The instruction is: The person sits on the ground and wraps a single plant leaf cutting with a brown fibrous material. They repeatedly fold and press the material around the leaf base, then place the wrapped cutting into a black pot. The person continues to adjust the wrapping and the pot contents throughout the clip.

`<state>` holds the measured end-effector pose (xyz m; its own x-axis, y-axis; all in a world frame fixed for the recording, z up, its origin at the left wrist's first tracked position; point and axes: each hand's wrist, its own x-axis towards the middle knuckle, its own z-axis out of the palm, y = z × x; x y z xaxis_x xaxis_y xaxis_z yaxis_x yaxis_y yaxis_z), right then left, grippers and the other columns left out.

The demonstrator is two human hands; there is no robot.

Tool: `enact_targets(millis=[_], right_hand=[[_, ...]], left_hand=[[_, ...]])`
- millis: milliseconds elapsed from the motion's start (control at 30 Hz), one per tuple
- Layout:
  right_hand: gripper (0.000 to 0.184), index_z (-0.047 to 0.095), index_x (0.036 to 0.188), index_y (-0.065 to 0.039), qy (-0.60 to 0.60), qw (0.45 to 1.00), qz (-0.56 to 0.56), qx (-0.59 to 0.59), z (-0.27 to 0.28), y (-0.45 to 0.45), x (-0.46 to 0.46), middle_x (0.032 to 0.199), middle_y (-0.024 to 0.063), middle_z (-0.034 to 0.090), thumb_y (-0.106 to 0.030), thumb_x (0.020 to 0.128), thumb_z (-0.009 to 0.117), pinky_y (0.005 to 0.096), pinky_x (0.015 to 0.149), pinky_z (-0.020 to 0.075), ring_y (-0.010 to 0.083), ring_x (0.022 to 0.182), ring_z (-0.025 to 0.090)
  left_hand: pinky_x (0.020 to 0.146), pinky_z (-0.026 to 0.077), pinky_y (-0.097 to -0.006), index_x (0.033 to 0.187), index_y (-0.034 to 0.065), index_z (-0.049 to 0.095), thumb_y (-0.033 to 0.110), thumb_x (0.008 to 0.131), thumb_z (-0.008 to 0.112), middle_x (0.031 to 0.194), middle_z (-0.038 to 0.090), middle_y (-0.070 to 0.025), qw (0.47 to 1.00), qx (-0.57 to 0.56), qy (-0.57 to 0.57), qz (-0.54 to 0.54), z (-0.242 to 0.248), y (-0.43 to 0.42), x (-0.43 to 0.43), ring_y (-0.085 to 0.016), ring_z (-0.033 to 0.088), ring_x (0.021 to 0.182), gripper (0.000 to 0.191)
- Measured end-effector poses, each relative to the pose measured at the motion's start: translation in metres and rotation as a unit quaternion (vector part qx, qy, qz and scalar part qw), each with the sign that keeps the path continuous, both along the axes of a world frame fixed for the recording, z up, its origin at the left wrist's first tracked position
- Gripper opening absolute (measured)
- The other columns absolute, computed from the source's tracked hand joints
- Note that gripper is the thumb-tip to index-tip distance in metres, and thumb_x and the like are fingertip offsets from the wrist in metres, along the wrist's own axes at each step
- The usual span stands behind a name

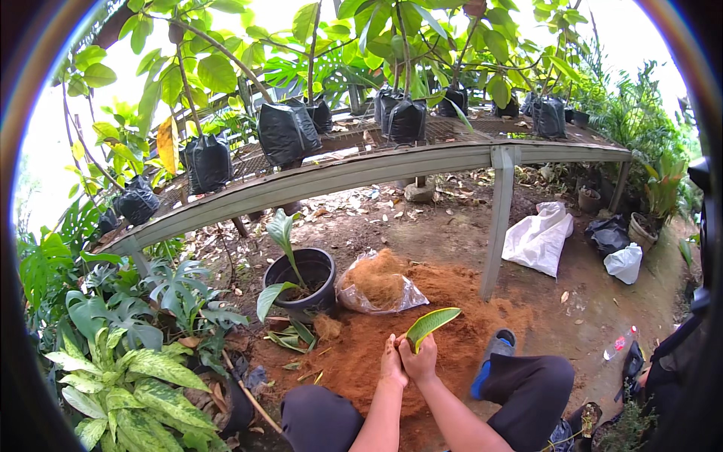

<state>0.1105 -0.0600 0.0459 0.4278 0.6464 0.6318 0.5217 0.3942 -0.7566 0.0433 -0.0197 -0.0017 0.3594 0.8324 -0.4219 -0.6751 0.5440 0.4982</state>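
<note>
Both my hands meet in front of me, above reddish-brown loose soil or coir (361, 361). My right hand (421, 357) is closed around the lower part of a green leaf with a yellow edge (432, 325), which points up and to the right. My left hand (393, 361) touches the right at the leaf's base; its fingers are curled, and what lies between them is hidden. Beyond my hands lies an open clear plastic bag of brown fibre (375, 282). Left of the bag stands a black plastic pot (325, 291) with a broad-leaved plant (282, 234) in it.
A mesh-topped bench (350, 169) carries several saplings in black grow bags (288, 133); its post (498, 226) stands ahead to the right. Potted foliage (130, 390) crowds the left. White sacks (539, 240) and a plastic bottle (620, 342) lie right, near another person's dark clothing (675, 367).
</note>
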Motion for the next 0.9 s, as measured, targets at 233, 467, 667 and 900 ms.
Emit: enact_targets(millis=[233,467,667,900], right_hand=[[0.008,0.071,0.083,-0.008,-0.059,0.998,-0.01,-0.007,-0.004,0.002,-0.004,0.079,0.0105,0.069,-0.014,0.084,0.067,0.0506,0.106,0.0421,0.0307,0.081,0.068],[0.011,0.071,0.081,-0.009,-0.059,0.998,0.013,0.008,-0.011,0.005,-0.024,0.079,0.0095,0.068,-0.018,0.086,0.067,0.0512,0.108,0.0397,0.03,0.081,0.068],[0.013,0.07,0.08,-0.008,-0.066,0.997,0.038,0.018,-0.013,0.012,-0.04,0.077,0.0098,0.068,-0.019,0.087,0.067,0.0509,0.108,0.0403,0.0304,0.079,0.067],[0.014,0.068,0.077,-0.007,-0.074,0.996,0.044,0.01,-0.015,0.015,-0.049,0.074,0.0109,0.066,-0.018,0.087,0.066,0.0493,0.108,0.0414,0.0305,0.078,0.066]], left_hand=[[0.09,0.054,-0.0377,0.107,0.0158,0.066,0.038,0.106,0.047,0.104,0.071,-0.0025,0.992,0.017,-0.12,0.022,-0.034,0.014,-0.005,-0.021,0.066,0.098,0.029],[0.082,0.057,-0.0371,0.101,0.0158,0.067,0.031,0.101,0.053,0.099,0.072,-0.0034,0.994,0.074,-0.076,0.025,-0.039,0.012,-0.027,-0.021,0.069,0.089,0.02],[0.081,0.058,-0.0371,0.094,0.016,0.069,0.031,0.099,0.054,0.094,0.073,-0.0035,0.993,0.051,-0.091,0.054,-0.033,0.011,-0.045,-0.02,0.07,0.088,0.022],[0.082,0.058,-0.0377,0.095,0.0164,0.069,0.033,0.099,0.054,0.096,0.073,-0.0034,0.992,0.047,-0.105,0.053,-0.045,0.017,-0.055,-0.021,0.07,0.088,0.023]])
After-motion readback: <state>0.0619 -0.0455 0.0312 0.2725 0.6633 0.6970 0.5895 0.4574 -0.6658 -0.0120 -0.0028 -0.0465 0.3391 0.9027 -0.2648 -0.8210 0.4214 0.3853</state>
